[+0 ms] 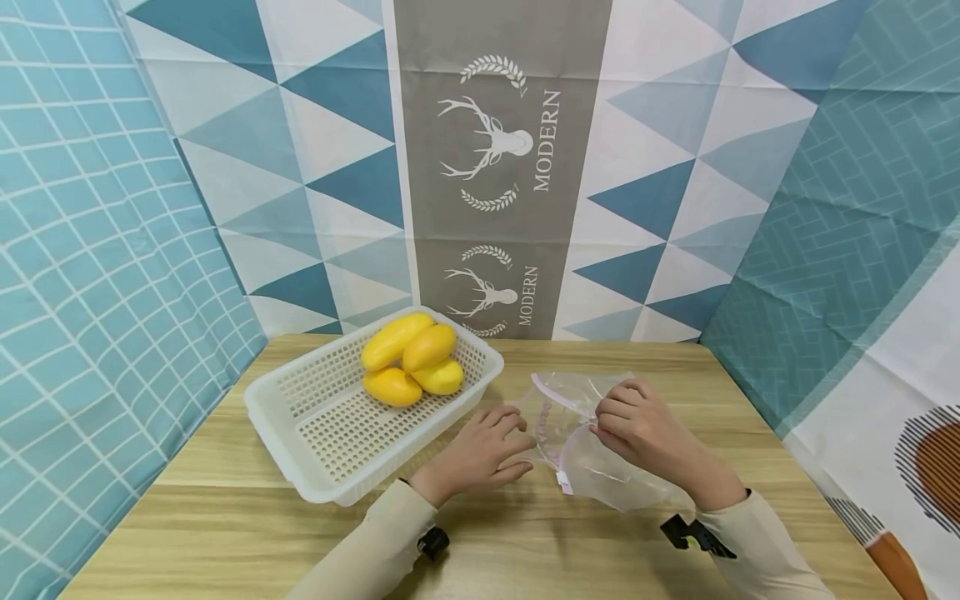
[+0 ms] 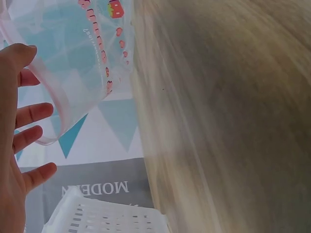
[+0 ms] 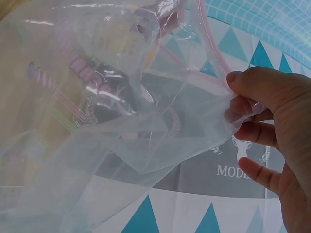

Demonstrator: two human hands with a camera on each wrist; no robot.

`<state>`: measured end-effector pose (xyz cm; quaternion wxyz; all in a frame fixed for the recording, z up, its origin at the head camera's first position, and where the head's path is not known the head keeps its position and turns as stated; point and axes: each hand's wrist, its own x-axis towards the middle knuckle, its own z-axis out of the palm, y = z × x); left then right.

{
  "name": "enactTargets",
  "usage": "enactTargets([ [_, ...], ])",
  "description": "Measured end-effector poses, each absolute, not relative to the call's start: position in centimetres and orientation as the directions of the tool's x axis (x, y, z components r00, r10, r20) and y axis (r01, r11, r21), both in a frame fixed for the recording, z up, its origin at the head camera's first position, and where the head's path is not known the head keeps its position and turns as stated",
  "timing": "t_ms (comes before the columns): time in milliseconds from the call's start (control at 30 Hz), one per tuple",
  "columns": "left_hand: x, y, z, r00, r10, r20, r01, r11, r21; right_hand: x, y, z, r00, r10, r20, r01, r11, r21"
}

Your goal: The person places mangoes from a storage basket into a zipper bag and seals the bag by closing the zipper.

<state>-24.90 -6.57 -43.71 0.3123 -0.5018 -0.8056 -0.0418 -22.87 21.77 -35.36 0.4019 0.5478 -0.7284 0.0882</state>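
Basket (image 1: 330, 437) sat left on worktop (image 1: 225, 517), fruit (image 1: 427, 348) in its right half; bag (image 1: 622, 471) was right of basket, backdrop (image 1: 487, 208) behind both.

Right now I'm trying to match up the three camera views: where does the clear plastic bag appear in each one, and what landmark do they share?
Head: the clear plastic bag is right of center, pinched by the right hand.
Left wrist: upper left, by the left hand.
Right wrist: it covers most of the left and middle.
Shared landmark: the gray panel with "MODERN" lettering, upside down in the left wrist view.
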Motion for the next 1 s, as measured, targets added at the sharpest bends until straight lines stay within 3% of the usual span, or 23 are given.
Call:
enactTargets([
  [167, -24.8, -6.5, -43.1, -0.253, 0.781, 0.571, 0.838, 0.472, -0.274, -22.9, 21.7, -35.4, -0.076, -0.723, 0.687, -0.869, 0.385, 0.310],
  [333, -24.6, -6.1, -41.4, -0.182, 0.771, 0.610, 0.855, 0.430, -0.288, -22.8, 21.9, -35.4, -0.115, -0.730, 0.674, -0.868, 0.403, 0.289],
  [533, -24.1, -5.7, -38.1, -0.152, 0.762, 0.630, 0.871, 0.404, -0.279, -22.7, 22.1, -35.5, -0.149, -0.740, 0.656, -0.866, 0.418, 0.274],
  [1000, -24.8, -8.0, -30.6, -0.215, 0.687, 0.694, 0.807, 0.525, -0.270, -22.5, 22.5, -35.6, -0.177, -0.742, 0.647, -0.865, 0.430, 0.256],
])
